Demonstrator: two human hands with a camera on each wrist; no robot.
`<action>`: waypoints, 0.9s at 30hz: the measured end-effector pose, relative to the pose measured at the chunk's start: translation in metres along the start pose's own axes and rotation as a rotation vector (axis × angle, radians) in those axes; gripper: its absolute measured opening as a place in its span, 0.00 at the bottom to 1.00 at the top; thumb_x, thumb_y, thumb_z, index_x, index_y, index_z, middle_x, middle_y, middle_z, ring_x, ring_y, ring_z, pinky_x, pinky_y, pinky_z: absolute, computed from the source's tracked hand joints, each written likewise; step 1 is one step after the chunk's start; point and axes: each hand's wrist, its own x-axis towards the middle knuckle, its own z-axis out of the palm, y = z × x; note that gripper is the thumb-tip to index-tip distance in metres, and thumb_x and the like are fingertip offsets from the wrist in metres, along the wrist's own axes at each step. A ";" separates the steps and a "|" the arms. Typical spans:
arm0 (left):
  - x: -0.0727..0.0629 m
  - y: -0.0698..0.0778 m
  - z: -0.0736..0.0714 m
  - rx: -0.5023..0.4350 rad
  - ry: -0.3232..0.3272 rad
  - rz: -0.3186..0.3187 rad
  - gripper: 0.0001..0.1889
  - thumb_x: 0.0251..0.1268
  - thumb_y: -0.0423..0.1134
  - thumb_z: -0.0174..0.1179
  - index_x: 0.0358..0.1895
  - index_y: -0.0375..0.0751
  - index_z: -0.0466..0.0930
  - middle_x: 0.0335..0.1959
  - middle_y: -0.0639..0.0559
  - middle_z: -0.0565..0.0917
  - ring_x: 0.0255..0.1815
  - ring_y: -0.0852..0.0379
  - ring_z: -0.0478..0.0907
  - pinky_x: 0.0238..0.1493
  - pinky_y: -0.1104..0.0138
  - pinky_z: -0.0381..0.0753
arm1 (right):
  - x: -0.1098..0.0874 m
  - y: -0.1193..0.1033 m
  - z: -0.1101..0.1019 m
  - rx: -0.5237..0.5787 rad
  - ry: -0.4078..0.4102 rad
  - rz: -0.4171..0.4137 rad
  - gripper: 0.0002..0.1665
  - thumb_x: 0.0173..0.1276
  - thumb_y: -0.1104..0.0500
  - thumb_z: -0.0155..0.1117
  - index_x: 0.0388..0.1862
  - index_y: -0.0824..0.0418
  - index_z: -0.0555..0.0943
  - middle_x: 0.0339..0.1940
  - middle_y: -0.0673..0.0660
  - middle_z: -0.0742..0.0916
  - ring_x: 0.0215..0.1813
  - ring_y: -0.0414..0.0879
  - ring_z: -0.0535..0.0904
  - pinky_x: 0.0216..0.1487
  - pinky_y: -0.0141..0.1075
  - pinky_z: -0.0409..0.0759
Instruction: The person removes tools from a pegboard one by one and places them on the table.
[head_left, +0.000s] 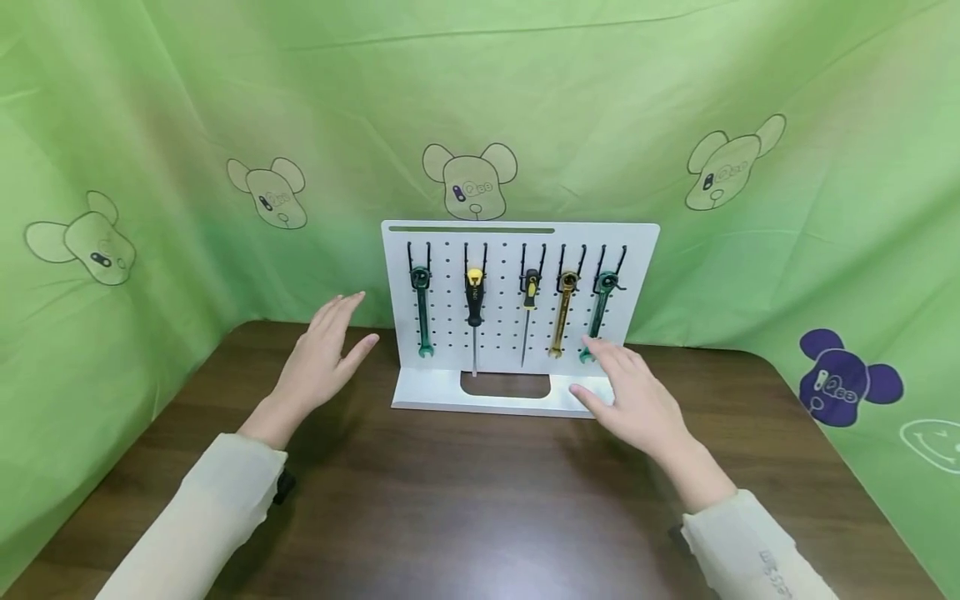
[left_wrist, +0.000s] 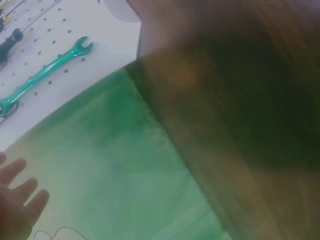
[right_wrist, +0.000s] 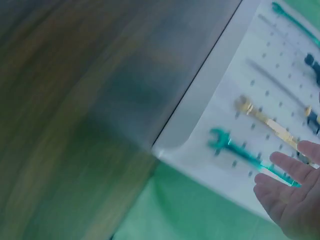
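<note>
A white pegboard stand (head_left: 457,400) holds a row of tools on black hooks. From left to right hang a green wrench (head_left: 423,312), a large black-and-yellow screwdriver (head_left: 474,300), a smaller black-and-yellow screwdriver (head_left: 531,292), a gold wrench (head_left: 561,317) and another green wrench (head_left: 600,308). My left hand (head_left: 318,354) is held out left of the board, fingers extended, holding nothing. On the other side, my right hand (head_left: 633,396) overlaps the board's lower right corner in the head view, fingers extended and nothing in it. Its fingertips appear near the right green wrench's lower end.
The stand rests toward the back of a dark brown wooden table (head_left: 450,500). Behind and at both sides hangs a green cloth (head_left: 585,100) printed with cartoon bear heads. The board's base has a cut-out slot in its middle.
</note>
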 end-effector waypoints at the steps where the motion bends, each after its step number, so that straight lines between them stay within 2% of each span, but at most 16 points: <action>1: 0.003 0.002 0.001 -0.031 0.004 -0.009 0.34 0.76 0.53 0.52 0.77 0.39 0.56 0.76 0.39 0.65 0.78 0.38 0.56 0.73 0.40 0.61 | 0.003 -0.004 0.002 0.025 -0.003 -0.003 0.42 0.71 0.42 0.60 0.77 0.59 0.62 0.74 0.62 0.72 0.74 0.64 0.63 0.71 0.61 0.65; 4: 0.011 0.006 0.005 -0.120 0.031 -0.027 0.32 0.76 0.50 0.54 0.76 0.38 0.59 0.74 0.39 0.67 0.76 0.39 0.62 0.74 0.44 0.61 | 0.012 -0.014 0.010 0.092 -0.020 0.000 0.40 0.72 0.43 0.60 0.77 0.58 0.63 0.74 0.61 0.73 0.74 0.63 0.65 0.72 0.60 0.65; 7: 0.019 0.010 0.010 -0.184 0.056 -0.041 0.30 0.75 0.46 0.56 0.73 0.36 0.63 0.71 0.38 0.71 0.72 0.40 0.67 0.72 0.46 0.66 | 0.020 -0.023 0.018 0.151 -0.039 0.013 0.39 0.73 0.44 0.60 0.77 0.57 0.63 0.73 0.61 0.75 0.73 0.62 0.67 0.72 0.61 0.65; 12: 0.028 0.014 0.016 -0.260 0.055 -0.061 0.26 0.74 0.42 0.57 0.70 0.36 0.67 0.68 0.39 0.75 0.70 0.41 0.70 0.69 0.47 0.70 | 0.030 -0.041 0.030 0.258 -0.060 0.005 0.38 0.72 0.46 0.62 0.75 0.58 0.65 0.66 0.61 0.80 0.71 0.60 0.72 0.71 0.59 0.68; 19: 0.038 0.017 0.024 -0.355 0.066 -0.078 0.22 0.73 0.38 0.58 0.67 0.38 0.71 0.64 0.40 0.78 0.65 0.43 0.75 0.58 0.48 0.80 | 0.046 -0.068 0.048 0.401 -0.116 -0.018 0.35 0.71 0.48 0.63 0.73 0.58 0.69 0.63 0.60 0.83 0.67 0.58 0.76 0.68 0.56 0.72; 27: 0.057 0.019 0.024 -0.454 0.093 -0.108 0.17 0.74 0.37 0.57 0.61 0.36 0.76 0.57 0.40 0.83 0.59 0.44 0.79 0.56 0.50 0.83 | 0.065 -0.085 0.072 0.676 -0.227 0.018 0.32 0.72 0.56 0.63 0.72 0.62 0.69 0.65 0.64 0.80 0.67 0.60 0.76 0.67 0.50 0.76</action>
